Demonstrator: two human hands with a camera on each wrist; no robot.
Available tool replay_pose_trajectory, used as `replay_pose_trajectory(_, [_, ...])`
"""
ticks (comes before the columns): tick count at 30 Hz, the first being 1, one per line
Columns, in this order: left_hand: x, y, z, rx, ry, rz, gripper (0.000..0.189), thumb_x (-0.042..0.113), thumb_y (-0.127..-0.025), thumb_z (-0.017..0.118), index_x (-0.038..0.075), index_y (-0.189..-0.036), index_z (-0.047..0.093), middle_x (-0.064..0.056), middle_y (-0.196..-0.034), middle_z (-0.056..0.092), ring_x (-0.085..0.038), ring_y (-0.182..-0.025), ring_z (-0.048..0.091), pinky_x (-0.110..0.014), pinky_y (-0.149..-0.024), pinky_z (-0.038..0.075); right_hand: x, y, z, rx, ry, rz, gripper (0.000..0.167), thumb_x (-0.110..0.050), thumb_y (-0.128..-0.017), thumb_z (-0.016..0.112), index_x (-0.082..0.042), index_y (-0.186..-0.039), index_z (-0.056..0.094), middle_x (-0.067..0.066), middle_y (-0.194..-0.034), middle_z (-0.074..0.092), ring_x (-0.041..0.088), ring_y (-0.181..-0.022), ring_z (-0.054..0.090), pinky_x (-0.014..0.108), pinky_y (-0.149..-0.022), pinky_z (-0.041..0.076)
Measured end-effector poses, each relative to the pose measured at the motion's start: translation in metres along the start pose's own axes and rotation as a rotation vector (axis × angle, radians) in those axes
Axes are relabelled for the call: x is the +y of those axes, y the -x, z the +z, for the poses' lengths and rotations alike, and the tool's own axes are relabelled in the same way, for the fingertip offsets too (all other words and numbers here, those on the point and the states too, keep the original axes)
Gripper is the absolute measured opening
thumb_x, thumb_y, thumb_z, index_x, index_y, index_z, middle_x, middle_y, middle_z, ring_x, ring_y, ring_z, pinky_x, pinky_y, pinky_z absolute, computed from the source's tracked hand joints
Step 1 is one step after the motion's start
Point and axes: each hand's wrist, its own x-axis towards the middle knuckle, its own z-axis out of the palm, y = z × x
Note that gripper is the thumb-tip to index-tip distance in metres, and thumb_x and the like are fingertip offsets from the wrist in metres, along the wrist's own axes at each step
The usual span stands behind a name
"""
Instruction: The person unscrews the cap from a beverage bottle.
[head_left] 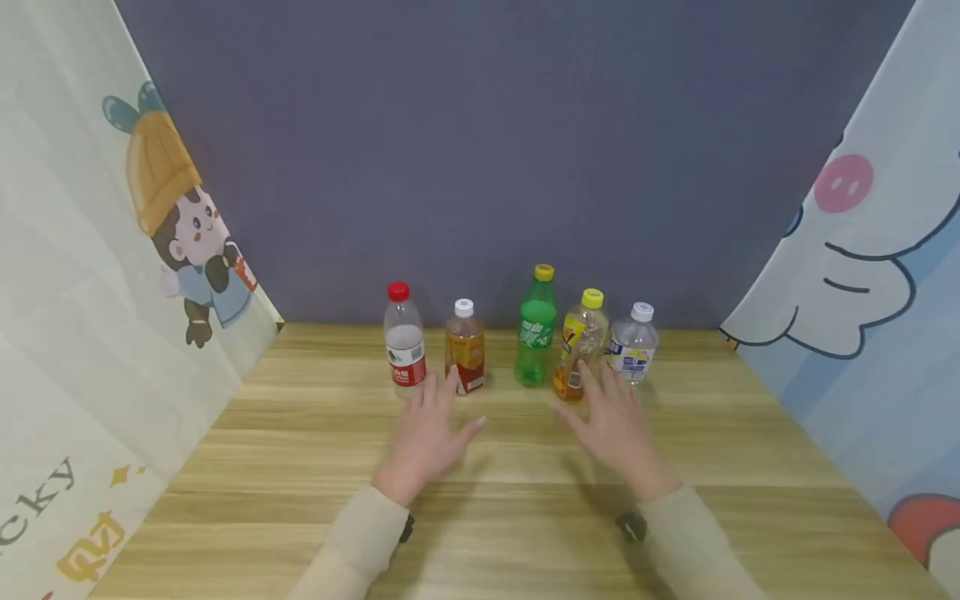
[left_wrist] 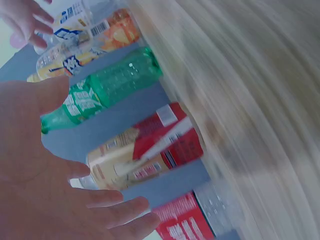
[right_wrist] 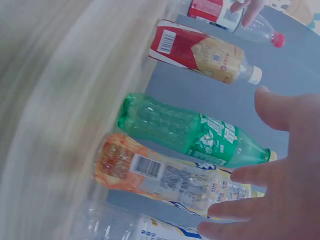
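Note:
Five bottles would exceed my count, so several plastic bottles stand upright in a row. My left hand, fingers spread, is in front of a clear bottle with a red cap and a white-capped bottle with a tan and red label. Both palms face the row, and neither hand holds anything. My right hand has its fingers extended before a yellow-capped bottle with an orange-patterned base and a clear white-capped bottle. Between the hands, farther back, stands a green bottle with a yellow cap.
The bottles stand near the back of a wood-grain table. Behind it rises a dark grey-blue panel. Printed curtains hang at the left and right, along the table's sides.

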Motion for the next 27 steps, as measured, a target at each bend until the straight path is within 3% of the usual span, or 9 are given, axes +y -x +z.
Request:
replay_pose_trajectory(5, [0.015, -0.012, 0.008, -0.014, 0.08, 0.041, 0.086, 0.061, -0.099, 0.052, 0.015, -0.163, 0.019, -0.022, -0.164, 0.023, -0.046, -0.146, 0.031, -0.06, -0.115, 0.029, -0.002, -0.008, -0.01, 0.038, -0.004, 0.001, 0.09, -0.067, -0.1, 0.041, 0.001, -0.158, 0.028, 0.039, -0.157, 0.021, 0.059, -0.143, 0.022, 0.069, -0.113, 0.022])
replay_pose_trajectory(8, [0.023, -0.018, 0.013, 0.0, 0.157, 0.068, 0.082, 0.056, -0.1, 0.053, 0.015, -0.163, 0.021, -0.019, -0.163, 0.029, -0.042, -0.144, 0.036, -0.059, -0.114, 0.032, -0.003, -0.011, -0.015, 0.075, -0.023, -0.007, 0.085, -0.06, -0.101, 0.048, 0.003, -0.155, 0.031, 0.039, -0.156, 0.025, 0.058, -0.141, 0.029, 0.07, -0.111, 0.027])
replay_pose_trajectory(13, [0.032, -0.026, 0.02, 0.036, 0.21, 0.109, 0.076, 0.049, -0.102, 0.054, 0.013, -0.161, 0.024, -0.016, -0.159, 0.037, -0.036, -0.142, 0.041, -0.054, -0.113, 0.036, -0.004, -0.016, -0.026, 0.122, -0.046, -0.013, 0.08, -0.048, -0.101, 0.057, 0.009, -0.152, 0.034, 0.04, -0.152, 0.031, 0.057, -0.138, 0.033, 0.07, -0.109, 0.03])
replay_pose_trajectory(20, [0.044, -0.037, 0.027, 0.046, 0.277, 0.101, 0.074, 0.049, -0.1, 0.057, 0.015, -0.16, 0.029, -0.014, -0.158, 0.039, -0.035, -0.141, 0.042, -0.055, -0.113, 0.035, -0.004, -0.031, -0.045, 0.145, -0.064, -0.002, 0.081, -0.05, -0.102, 0.055, 0.002, -0.157, 0.027, 0.038, -0.154, 0.03, 0.058, -0.139, 0.031, 0.073, -0.107, 0.029])
replay_pose_trajectory(27, [0.058, -0.047, 0.032, 0.043, 0.322, 0.099, 0.073, 0.047, -0.099, 0.059, 0.013, -0.158, 0.032, -0.014, -0.156, 0.041, -0.034, -0.141, 0.042, -0.056, -0.112, 0.037, -0.006, -0.047, -0.063, 0.147, -0.058, 0.002, 0.086, -0.052, -0.101, 0.055, 0.008, -0.155, 0.026, 0.036, -0.154, 0.031, 0.056, -0.139, 0.032, 0.07, -0.11, 0.029])
